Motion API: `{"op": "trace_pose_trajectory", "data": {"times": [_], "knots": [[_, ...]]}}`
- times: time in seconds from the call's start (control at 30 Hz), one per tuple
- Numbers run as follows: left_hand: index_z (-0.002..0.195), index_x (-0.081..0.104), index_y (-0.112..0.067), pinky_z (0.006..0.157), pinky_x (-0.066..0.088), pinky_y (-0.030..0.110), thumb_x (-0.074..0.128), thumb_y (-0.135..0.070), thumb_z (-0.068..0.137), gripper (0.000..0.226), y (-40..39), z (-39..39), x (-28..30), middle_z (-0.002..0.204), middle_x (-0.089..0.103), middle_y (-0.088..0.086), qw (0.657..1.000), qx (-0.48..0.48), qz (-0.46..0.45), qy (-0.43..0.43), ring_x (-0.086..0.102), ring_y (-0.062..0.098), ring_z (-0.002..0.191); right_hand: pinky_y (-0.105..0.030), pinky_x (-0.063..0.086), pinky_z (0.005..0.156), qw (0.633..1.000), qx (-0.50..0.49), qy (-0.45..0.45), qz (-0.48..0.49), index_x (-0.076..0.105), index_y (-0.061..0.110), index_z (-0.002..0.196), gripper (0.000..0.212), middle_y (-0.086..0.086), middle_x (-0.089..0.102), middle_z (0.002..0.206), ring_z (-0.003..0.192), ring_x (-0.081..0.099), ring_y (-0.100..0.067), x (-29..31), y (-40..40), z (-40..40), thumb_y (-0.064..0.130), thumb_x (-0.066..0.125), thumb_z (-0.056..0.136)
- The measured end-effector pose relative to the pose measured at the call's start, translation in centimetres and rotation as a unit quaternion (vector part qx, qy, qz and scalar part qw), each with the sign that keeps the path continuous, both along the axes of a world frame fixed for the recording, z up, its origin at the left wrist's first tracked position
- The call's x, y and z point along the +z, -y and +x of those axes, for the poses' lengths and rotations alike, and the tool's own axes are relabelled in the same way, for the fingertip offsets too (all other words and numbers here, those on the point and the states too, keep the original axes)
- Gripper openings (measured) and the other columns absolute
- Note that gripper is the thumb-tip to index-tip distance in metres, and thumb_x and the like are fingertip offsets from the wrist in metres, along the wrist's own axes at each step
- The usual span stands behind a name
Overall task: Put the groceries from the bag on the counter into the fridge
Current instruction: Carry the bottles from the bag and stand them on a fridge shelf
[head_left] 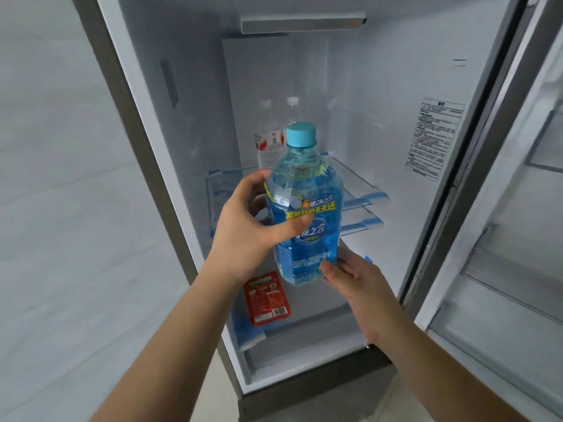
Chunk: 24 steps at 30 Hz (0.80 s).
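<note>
Bottle (304, 214) of blue drink, upright with its light-blue cap on top, was what I held in front of the open fridge (380, 117). My left hand (246, 229) reached in from the lower left, forearm angled upward, thumb curled across the label and fingers wrapped behind the bottle's left side. My right hand (356, 278) came from the lower right, fingers together and nearly straight under the bottle's base, cupping it. Behind it, a clear bottle (271, 147) with a red-and-white label stood on the glass shelf (359, 190). A red packet (266, 298) lay flat on a lower shelf.
</note>
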<state>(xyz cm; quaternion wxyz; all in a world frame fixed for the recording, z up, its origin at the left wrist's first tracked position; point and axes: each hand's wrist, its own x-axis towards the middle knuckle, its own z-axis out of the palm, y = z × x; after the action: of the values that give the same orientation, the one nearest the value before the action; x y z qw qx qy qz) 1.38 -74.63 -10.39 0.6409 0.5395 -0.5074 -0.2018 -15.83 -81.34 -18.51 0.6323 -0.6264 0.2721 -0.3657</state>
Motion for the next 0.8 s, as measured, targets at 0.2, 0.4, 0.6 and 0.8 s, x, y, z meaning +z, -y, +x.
{"op": "trace_pose_trajectory", "data": {"times": [0.2, 0.4, 0.6, 0.8], "knots": [[0.127, 0.056, -0.019, 0.094, 0.054, 0.035, 0.089, -0.033, 0.057, 0.079, 3.8, 2.0, -0.5, 0.121, 0.068, -0.001, 1.000, 0.006, 0.003, -0.005, 0.066, 0.017, 0.112, -0.010, 0.047, 0.083, 0.998, -0.019, -0.029, -0.055, 0.060, 0.023, 0.125, 0.041, 0.011, 0.070, 0.116, 0.109, 0.063, -0.001, -0.6, 3.7, 1.8, 0.033, 0.064, 0.086], [0.128, 0.056, -0.022, 0.099, 0.052, 0.045, 0.089, -0.035, 0.056, 0.080, 8.2, 3.5, -1.7, 0.121, 0.068, -0.001, 0.999, 0.040, 0.017, -0.003, 0.066, 0.017, 0.113, -0.024, 0.053, 0.087, 0.990, -0.061, -0.024, -0.124, 0.060, 0.033, 0.119, 0.045, 0.013, 0.070, 0.114, 0.107, 0.065, -0.006, -1.3, 9.1, 3.2, 0.032, 0.074, 0.076], [0.129, 0.057, -0.020, 0.100, 0.051, 0.043, 0.089, -0.035, 0.056, 0.081, 13.0, 4.6, -1.9, 0.122, 0.069, -0.002, 0.997, 0.064, 0.028, -0.026, 0.065, 0.018, 0.114, -0.017, 0.052, 0.085, 0.980, -0.082, -0.028, -0.176, 0.059, 0.033, 0.120, 0.048, 0.020, 0.067, 0.114, 0.102, 0.065, 0.001, -1.8, 14.3, 5.2, 0.037, 0.071, 0.074], [0.130, 0.059, -0.017, 0.099, 0.051, 0.042, 0.089, -0.031, 0.058, 0.079, 16.6, 6.5, -1.8, 0.119, 0.071, 0.001, 0.996, 0.076, 0.037, -0.024, 0.066, 0.019, 0.113, -0.013, 0.051, 0.082, 0.962, -0.093, -0.071, -0.246, 0.064, 0.023, 0.123, 0.048, 0.017, 0.069, 0.110, 0.097, 0.065, 0.007, -1.9, 18.1, 7.3, 0.038, 0.071, 0.077]]}}
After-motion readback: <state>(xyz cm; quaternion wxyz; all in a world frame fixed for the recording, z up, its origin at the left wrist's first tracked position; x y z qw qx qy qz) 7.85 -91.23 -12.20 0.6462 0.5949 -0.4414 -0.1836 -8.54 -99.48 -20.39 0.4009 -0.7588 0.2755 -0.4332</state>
